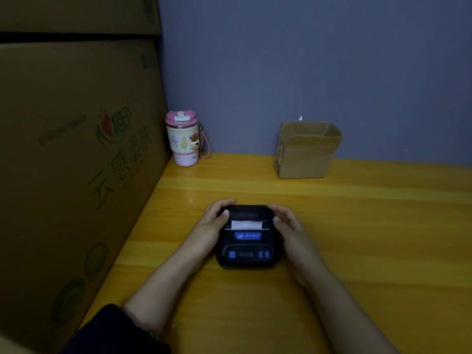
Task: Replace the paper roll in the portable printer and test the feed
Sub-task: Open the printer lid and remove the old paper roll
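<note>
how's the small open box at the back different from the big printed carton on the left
The small box is plain brown, while the big carton carries green lettering and fruit pictures. The small box has its top open with flaps up; the big carton shows only a flat side. The small box stands on the table against the wall; the big carton lines the table's left edge, towering over it. Both are brown cardboard.

Pink tumbler [182,139] w/ cartoon print & strap, upright at back-left corner of yellow wooden table [357,226], near big printed cardboard boxes [76,154] stacked along left edge. Small open cardboard box [306,152] at back, against blue-grey wall [281,60], well apart from tumbler
</note>
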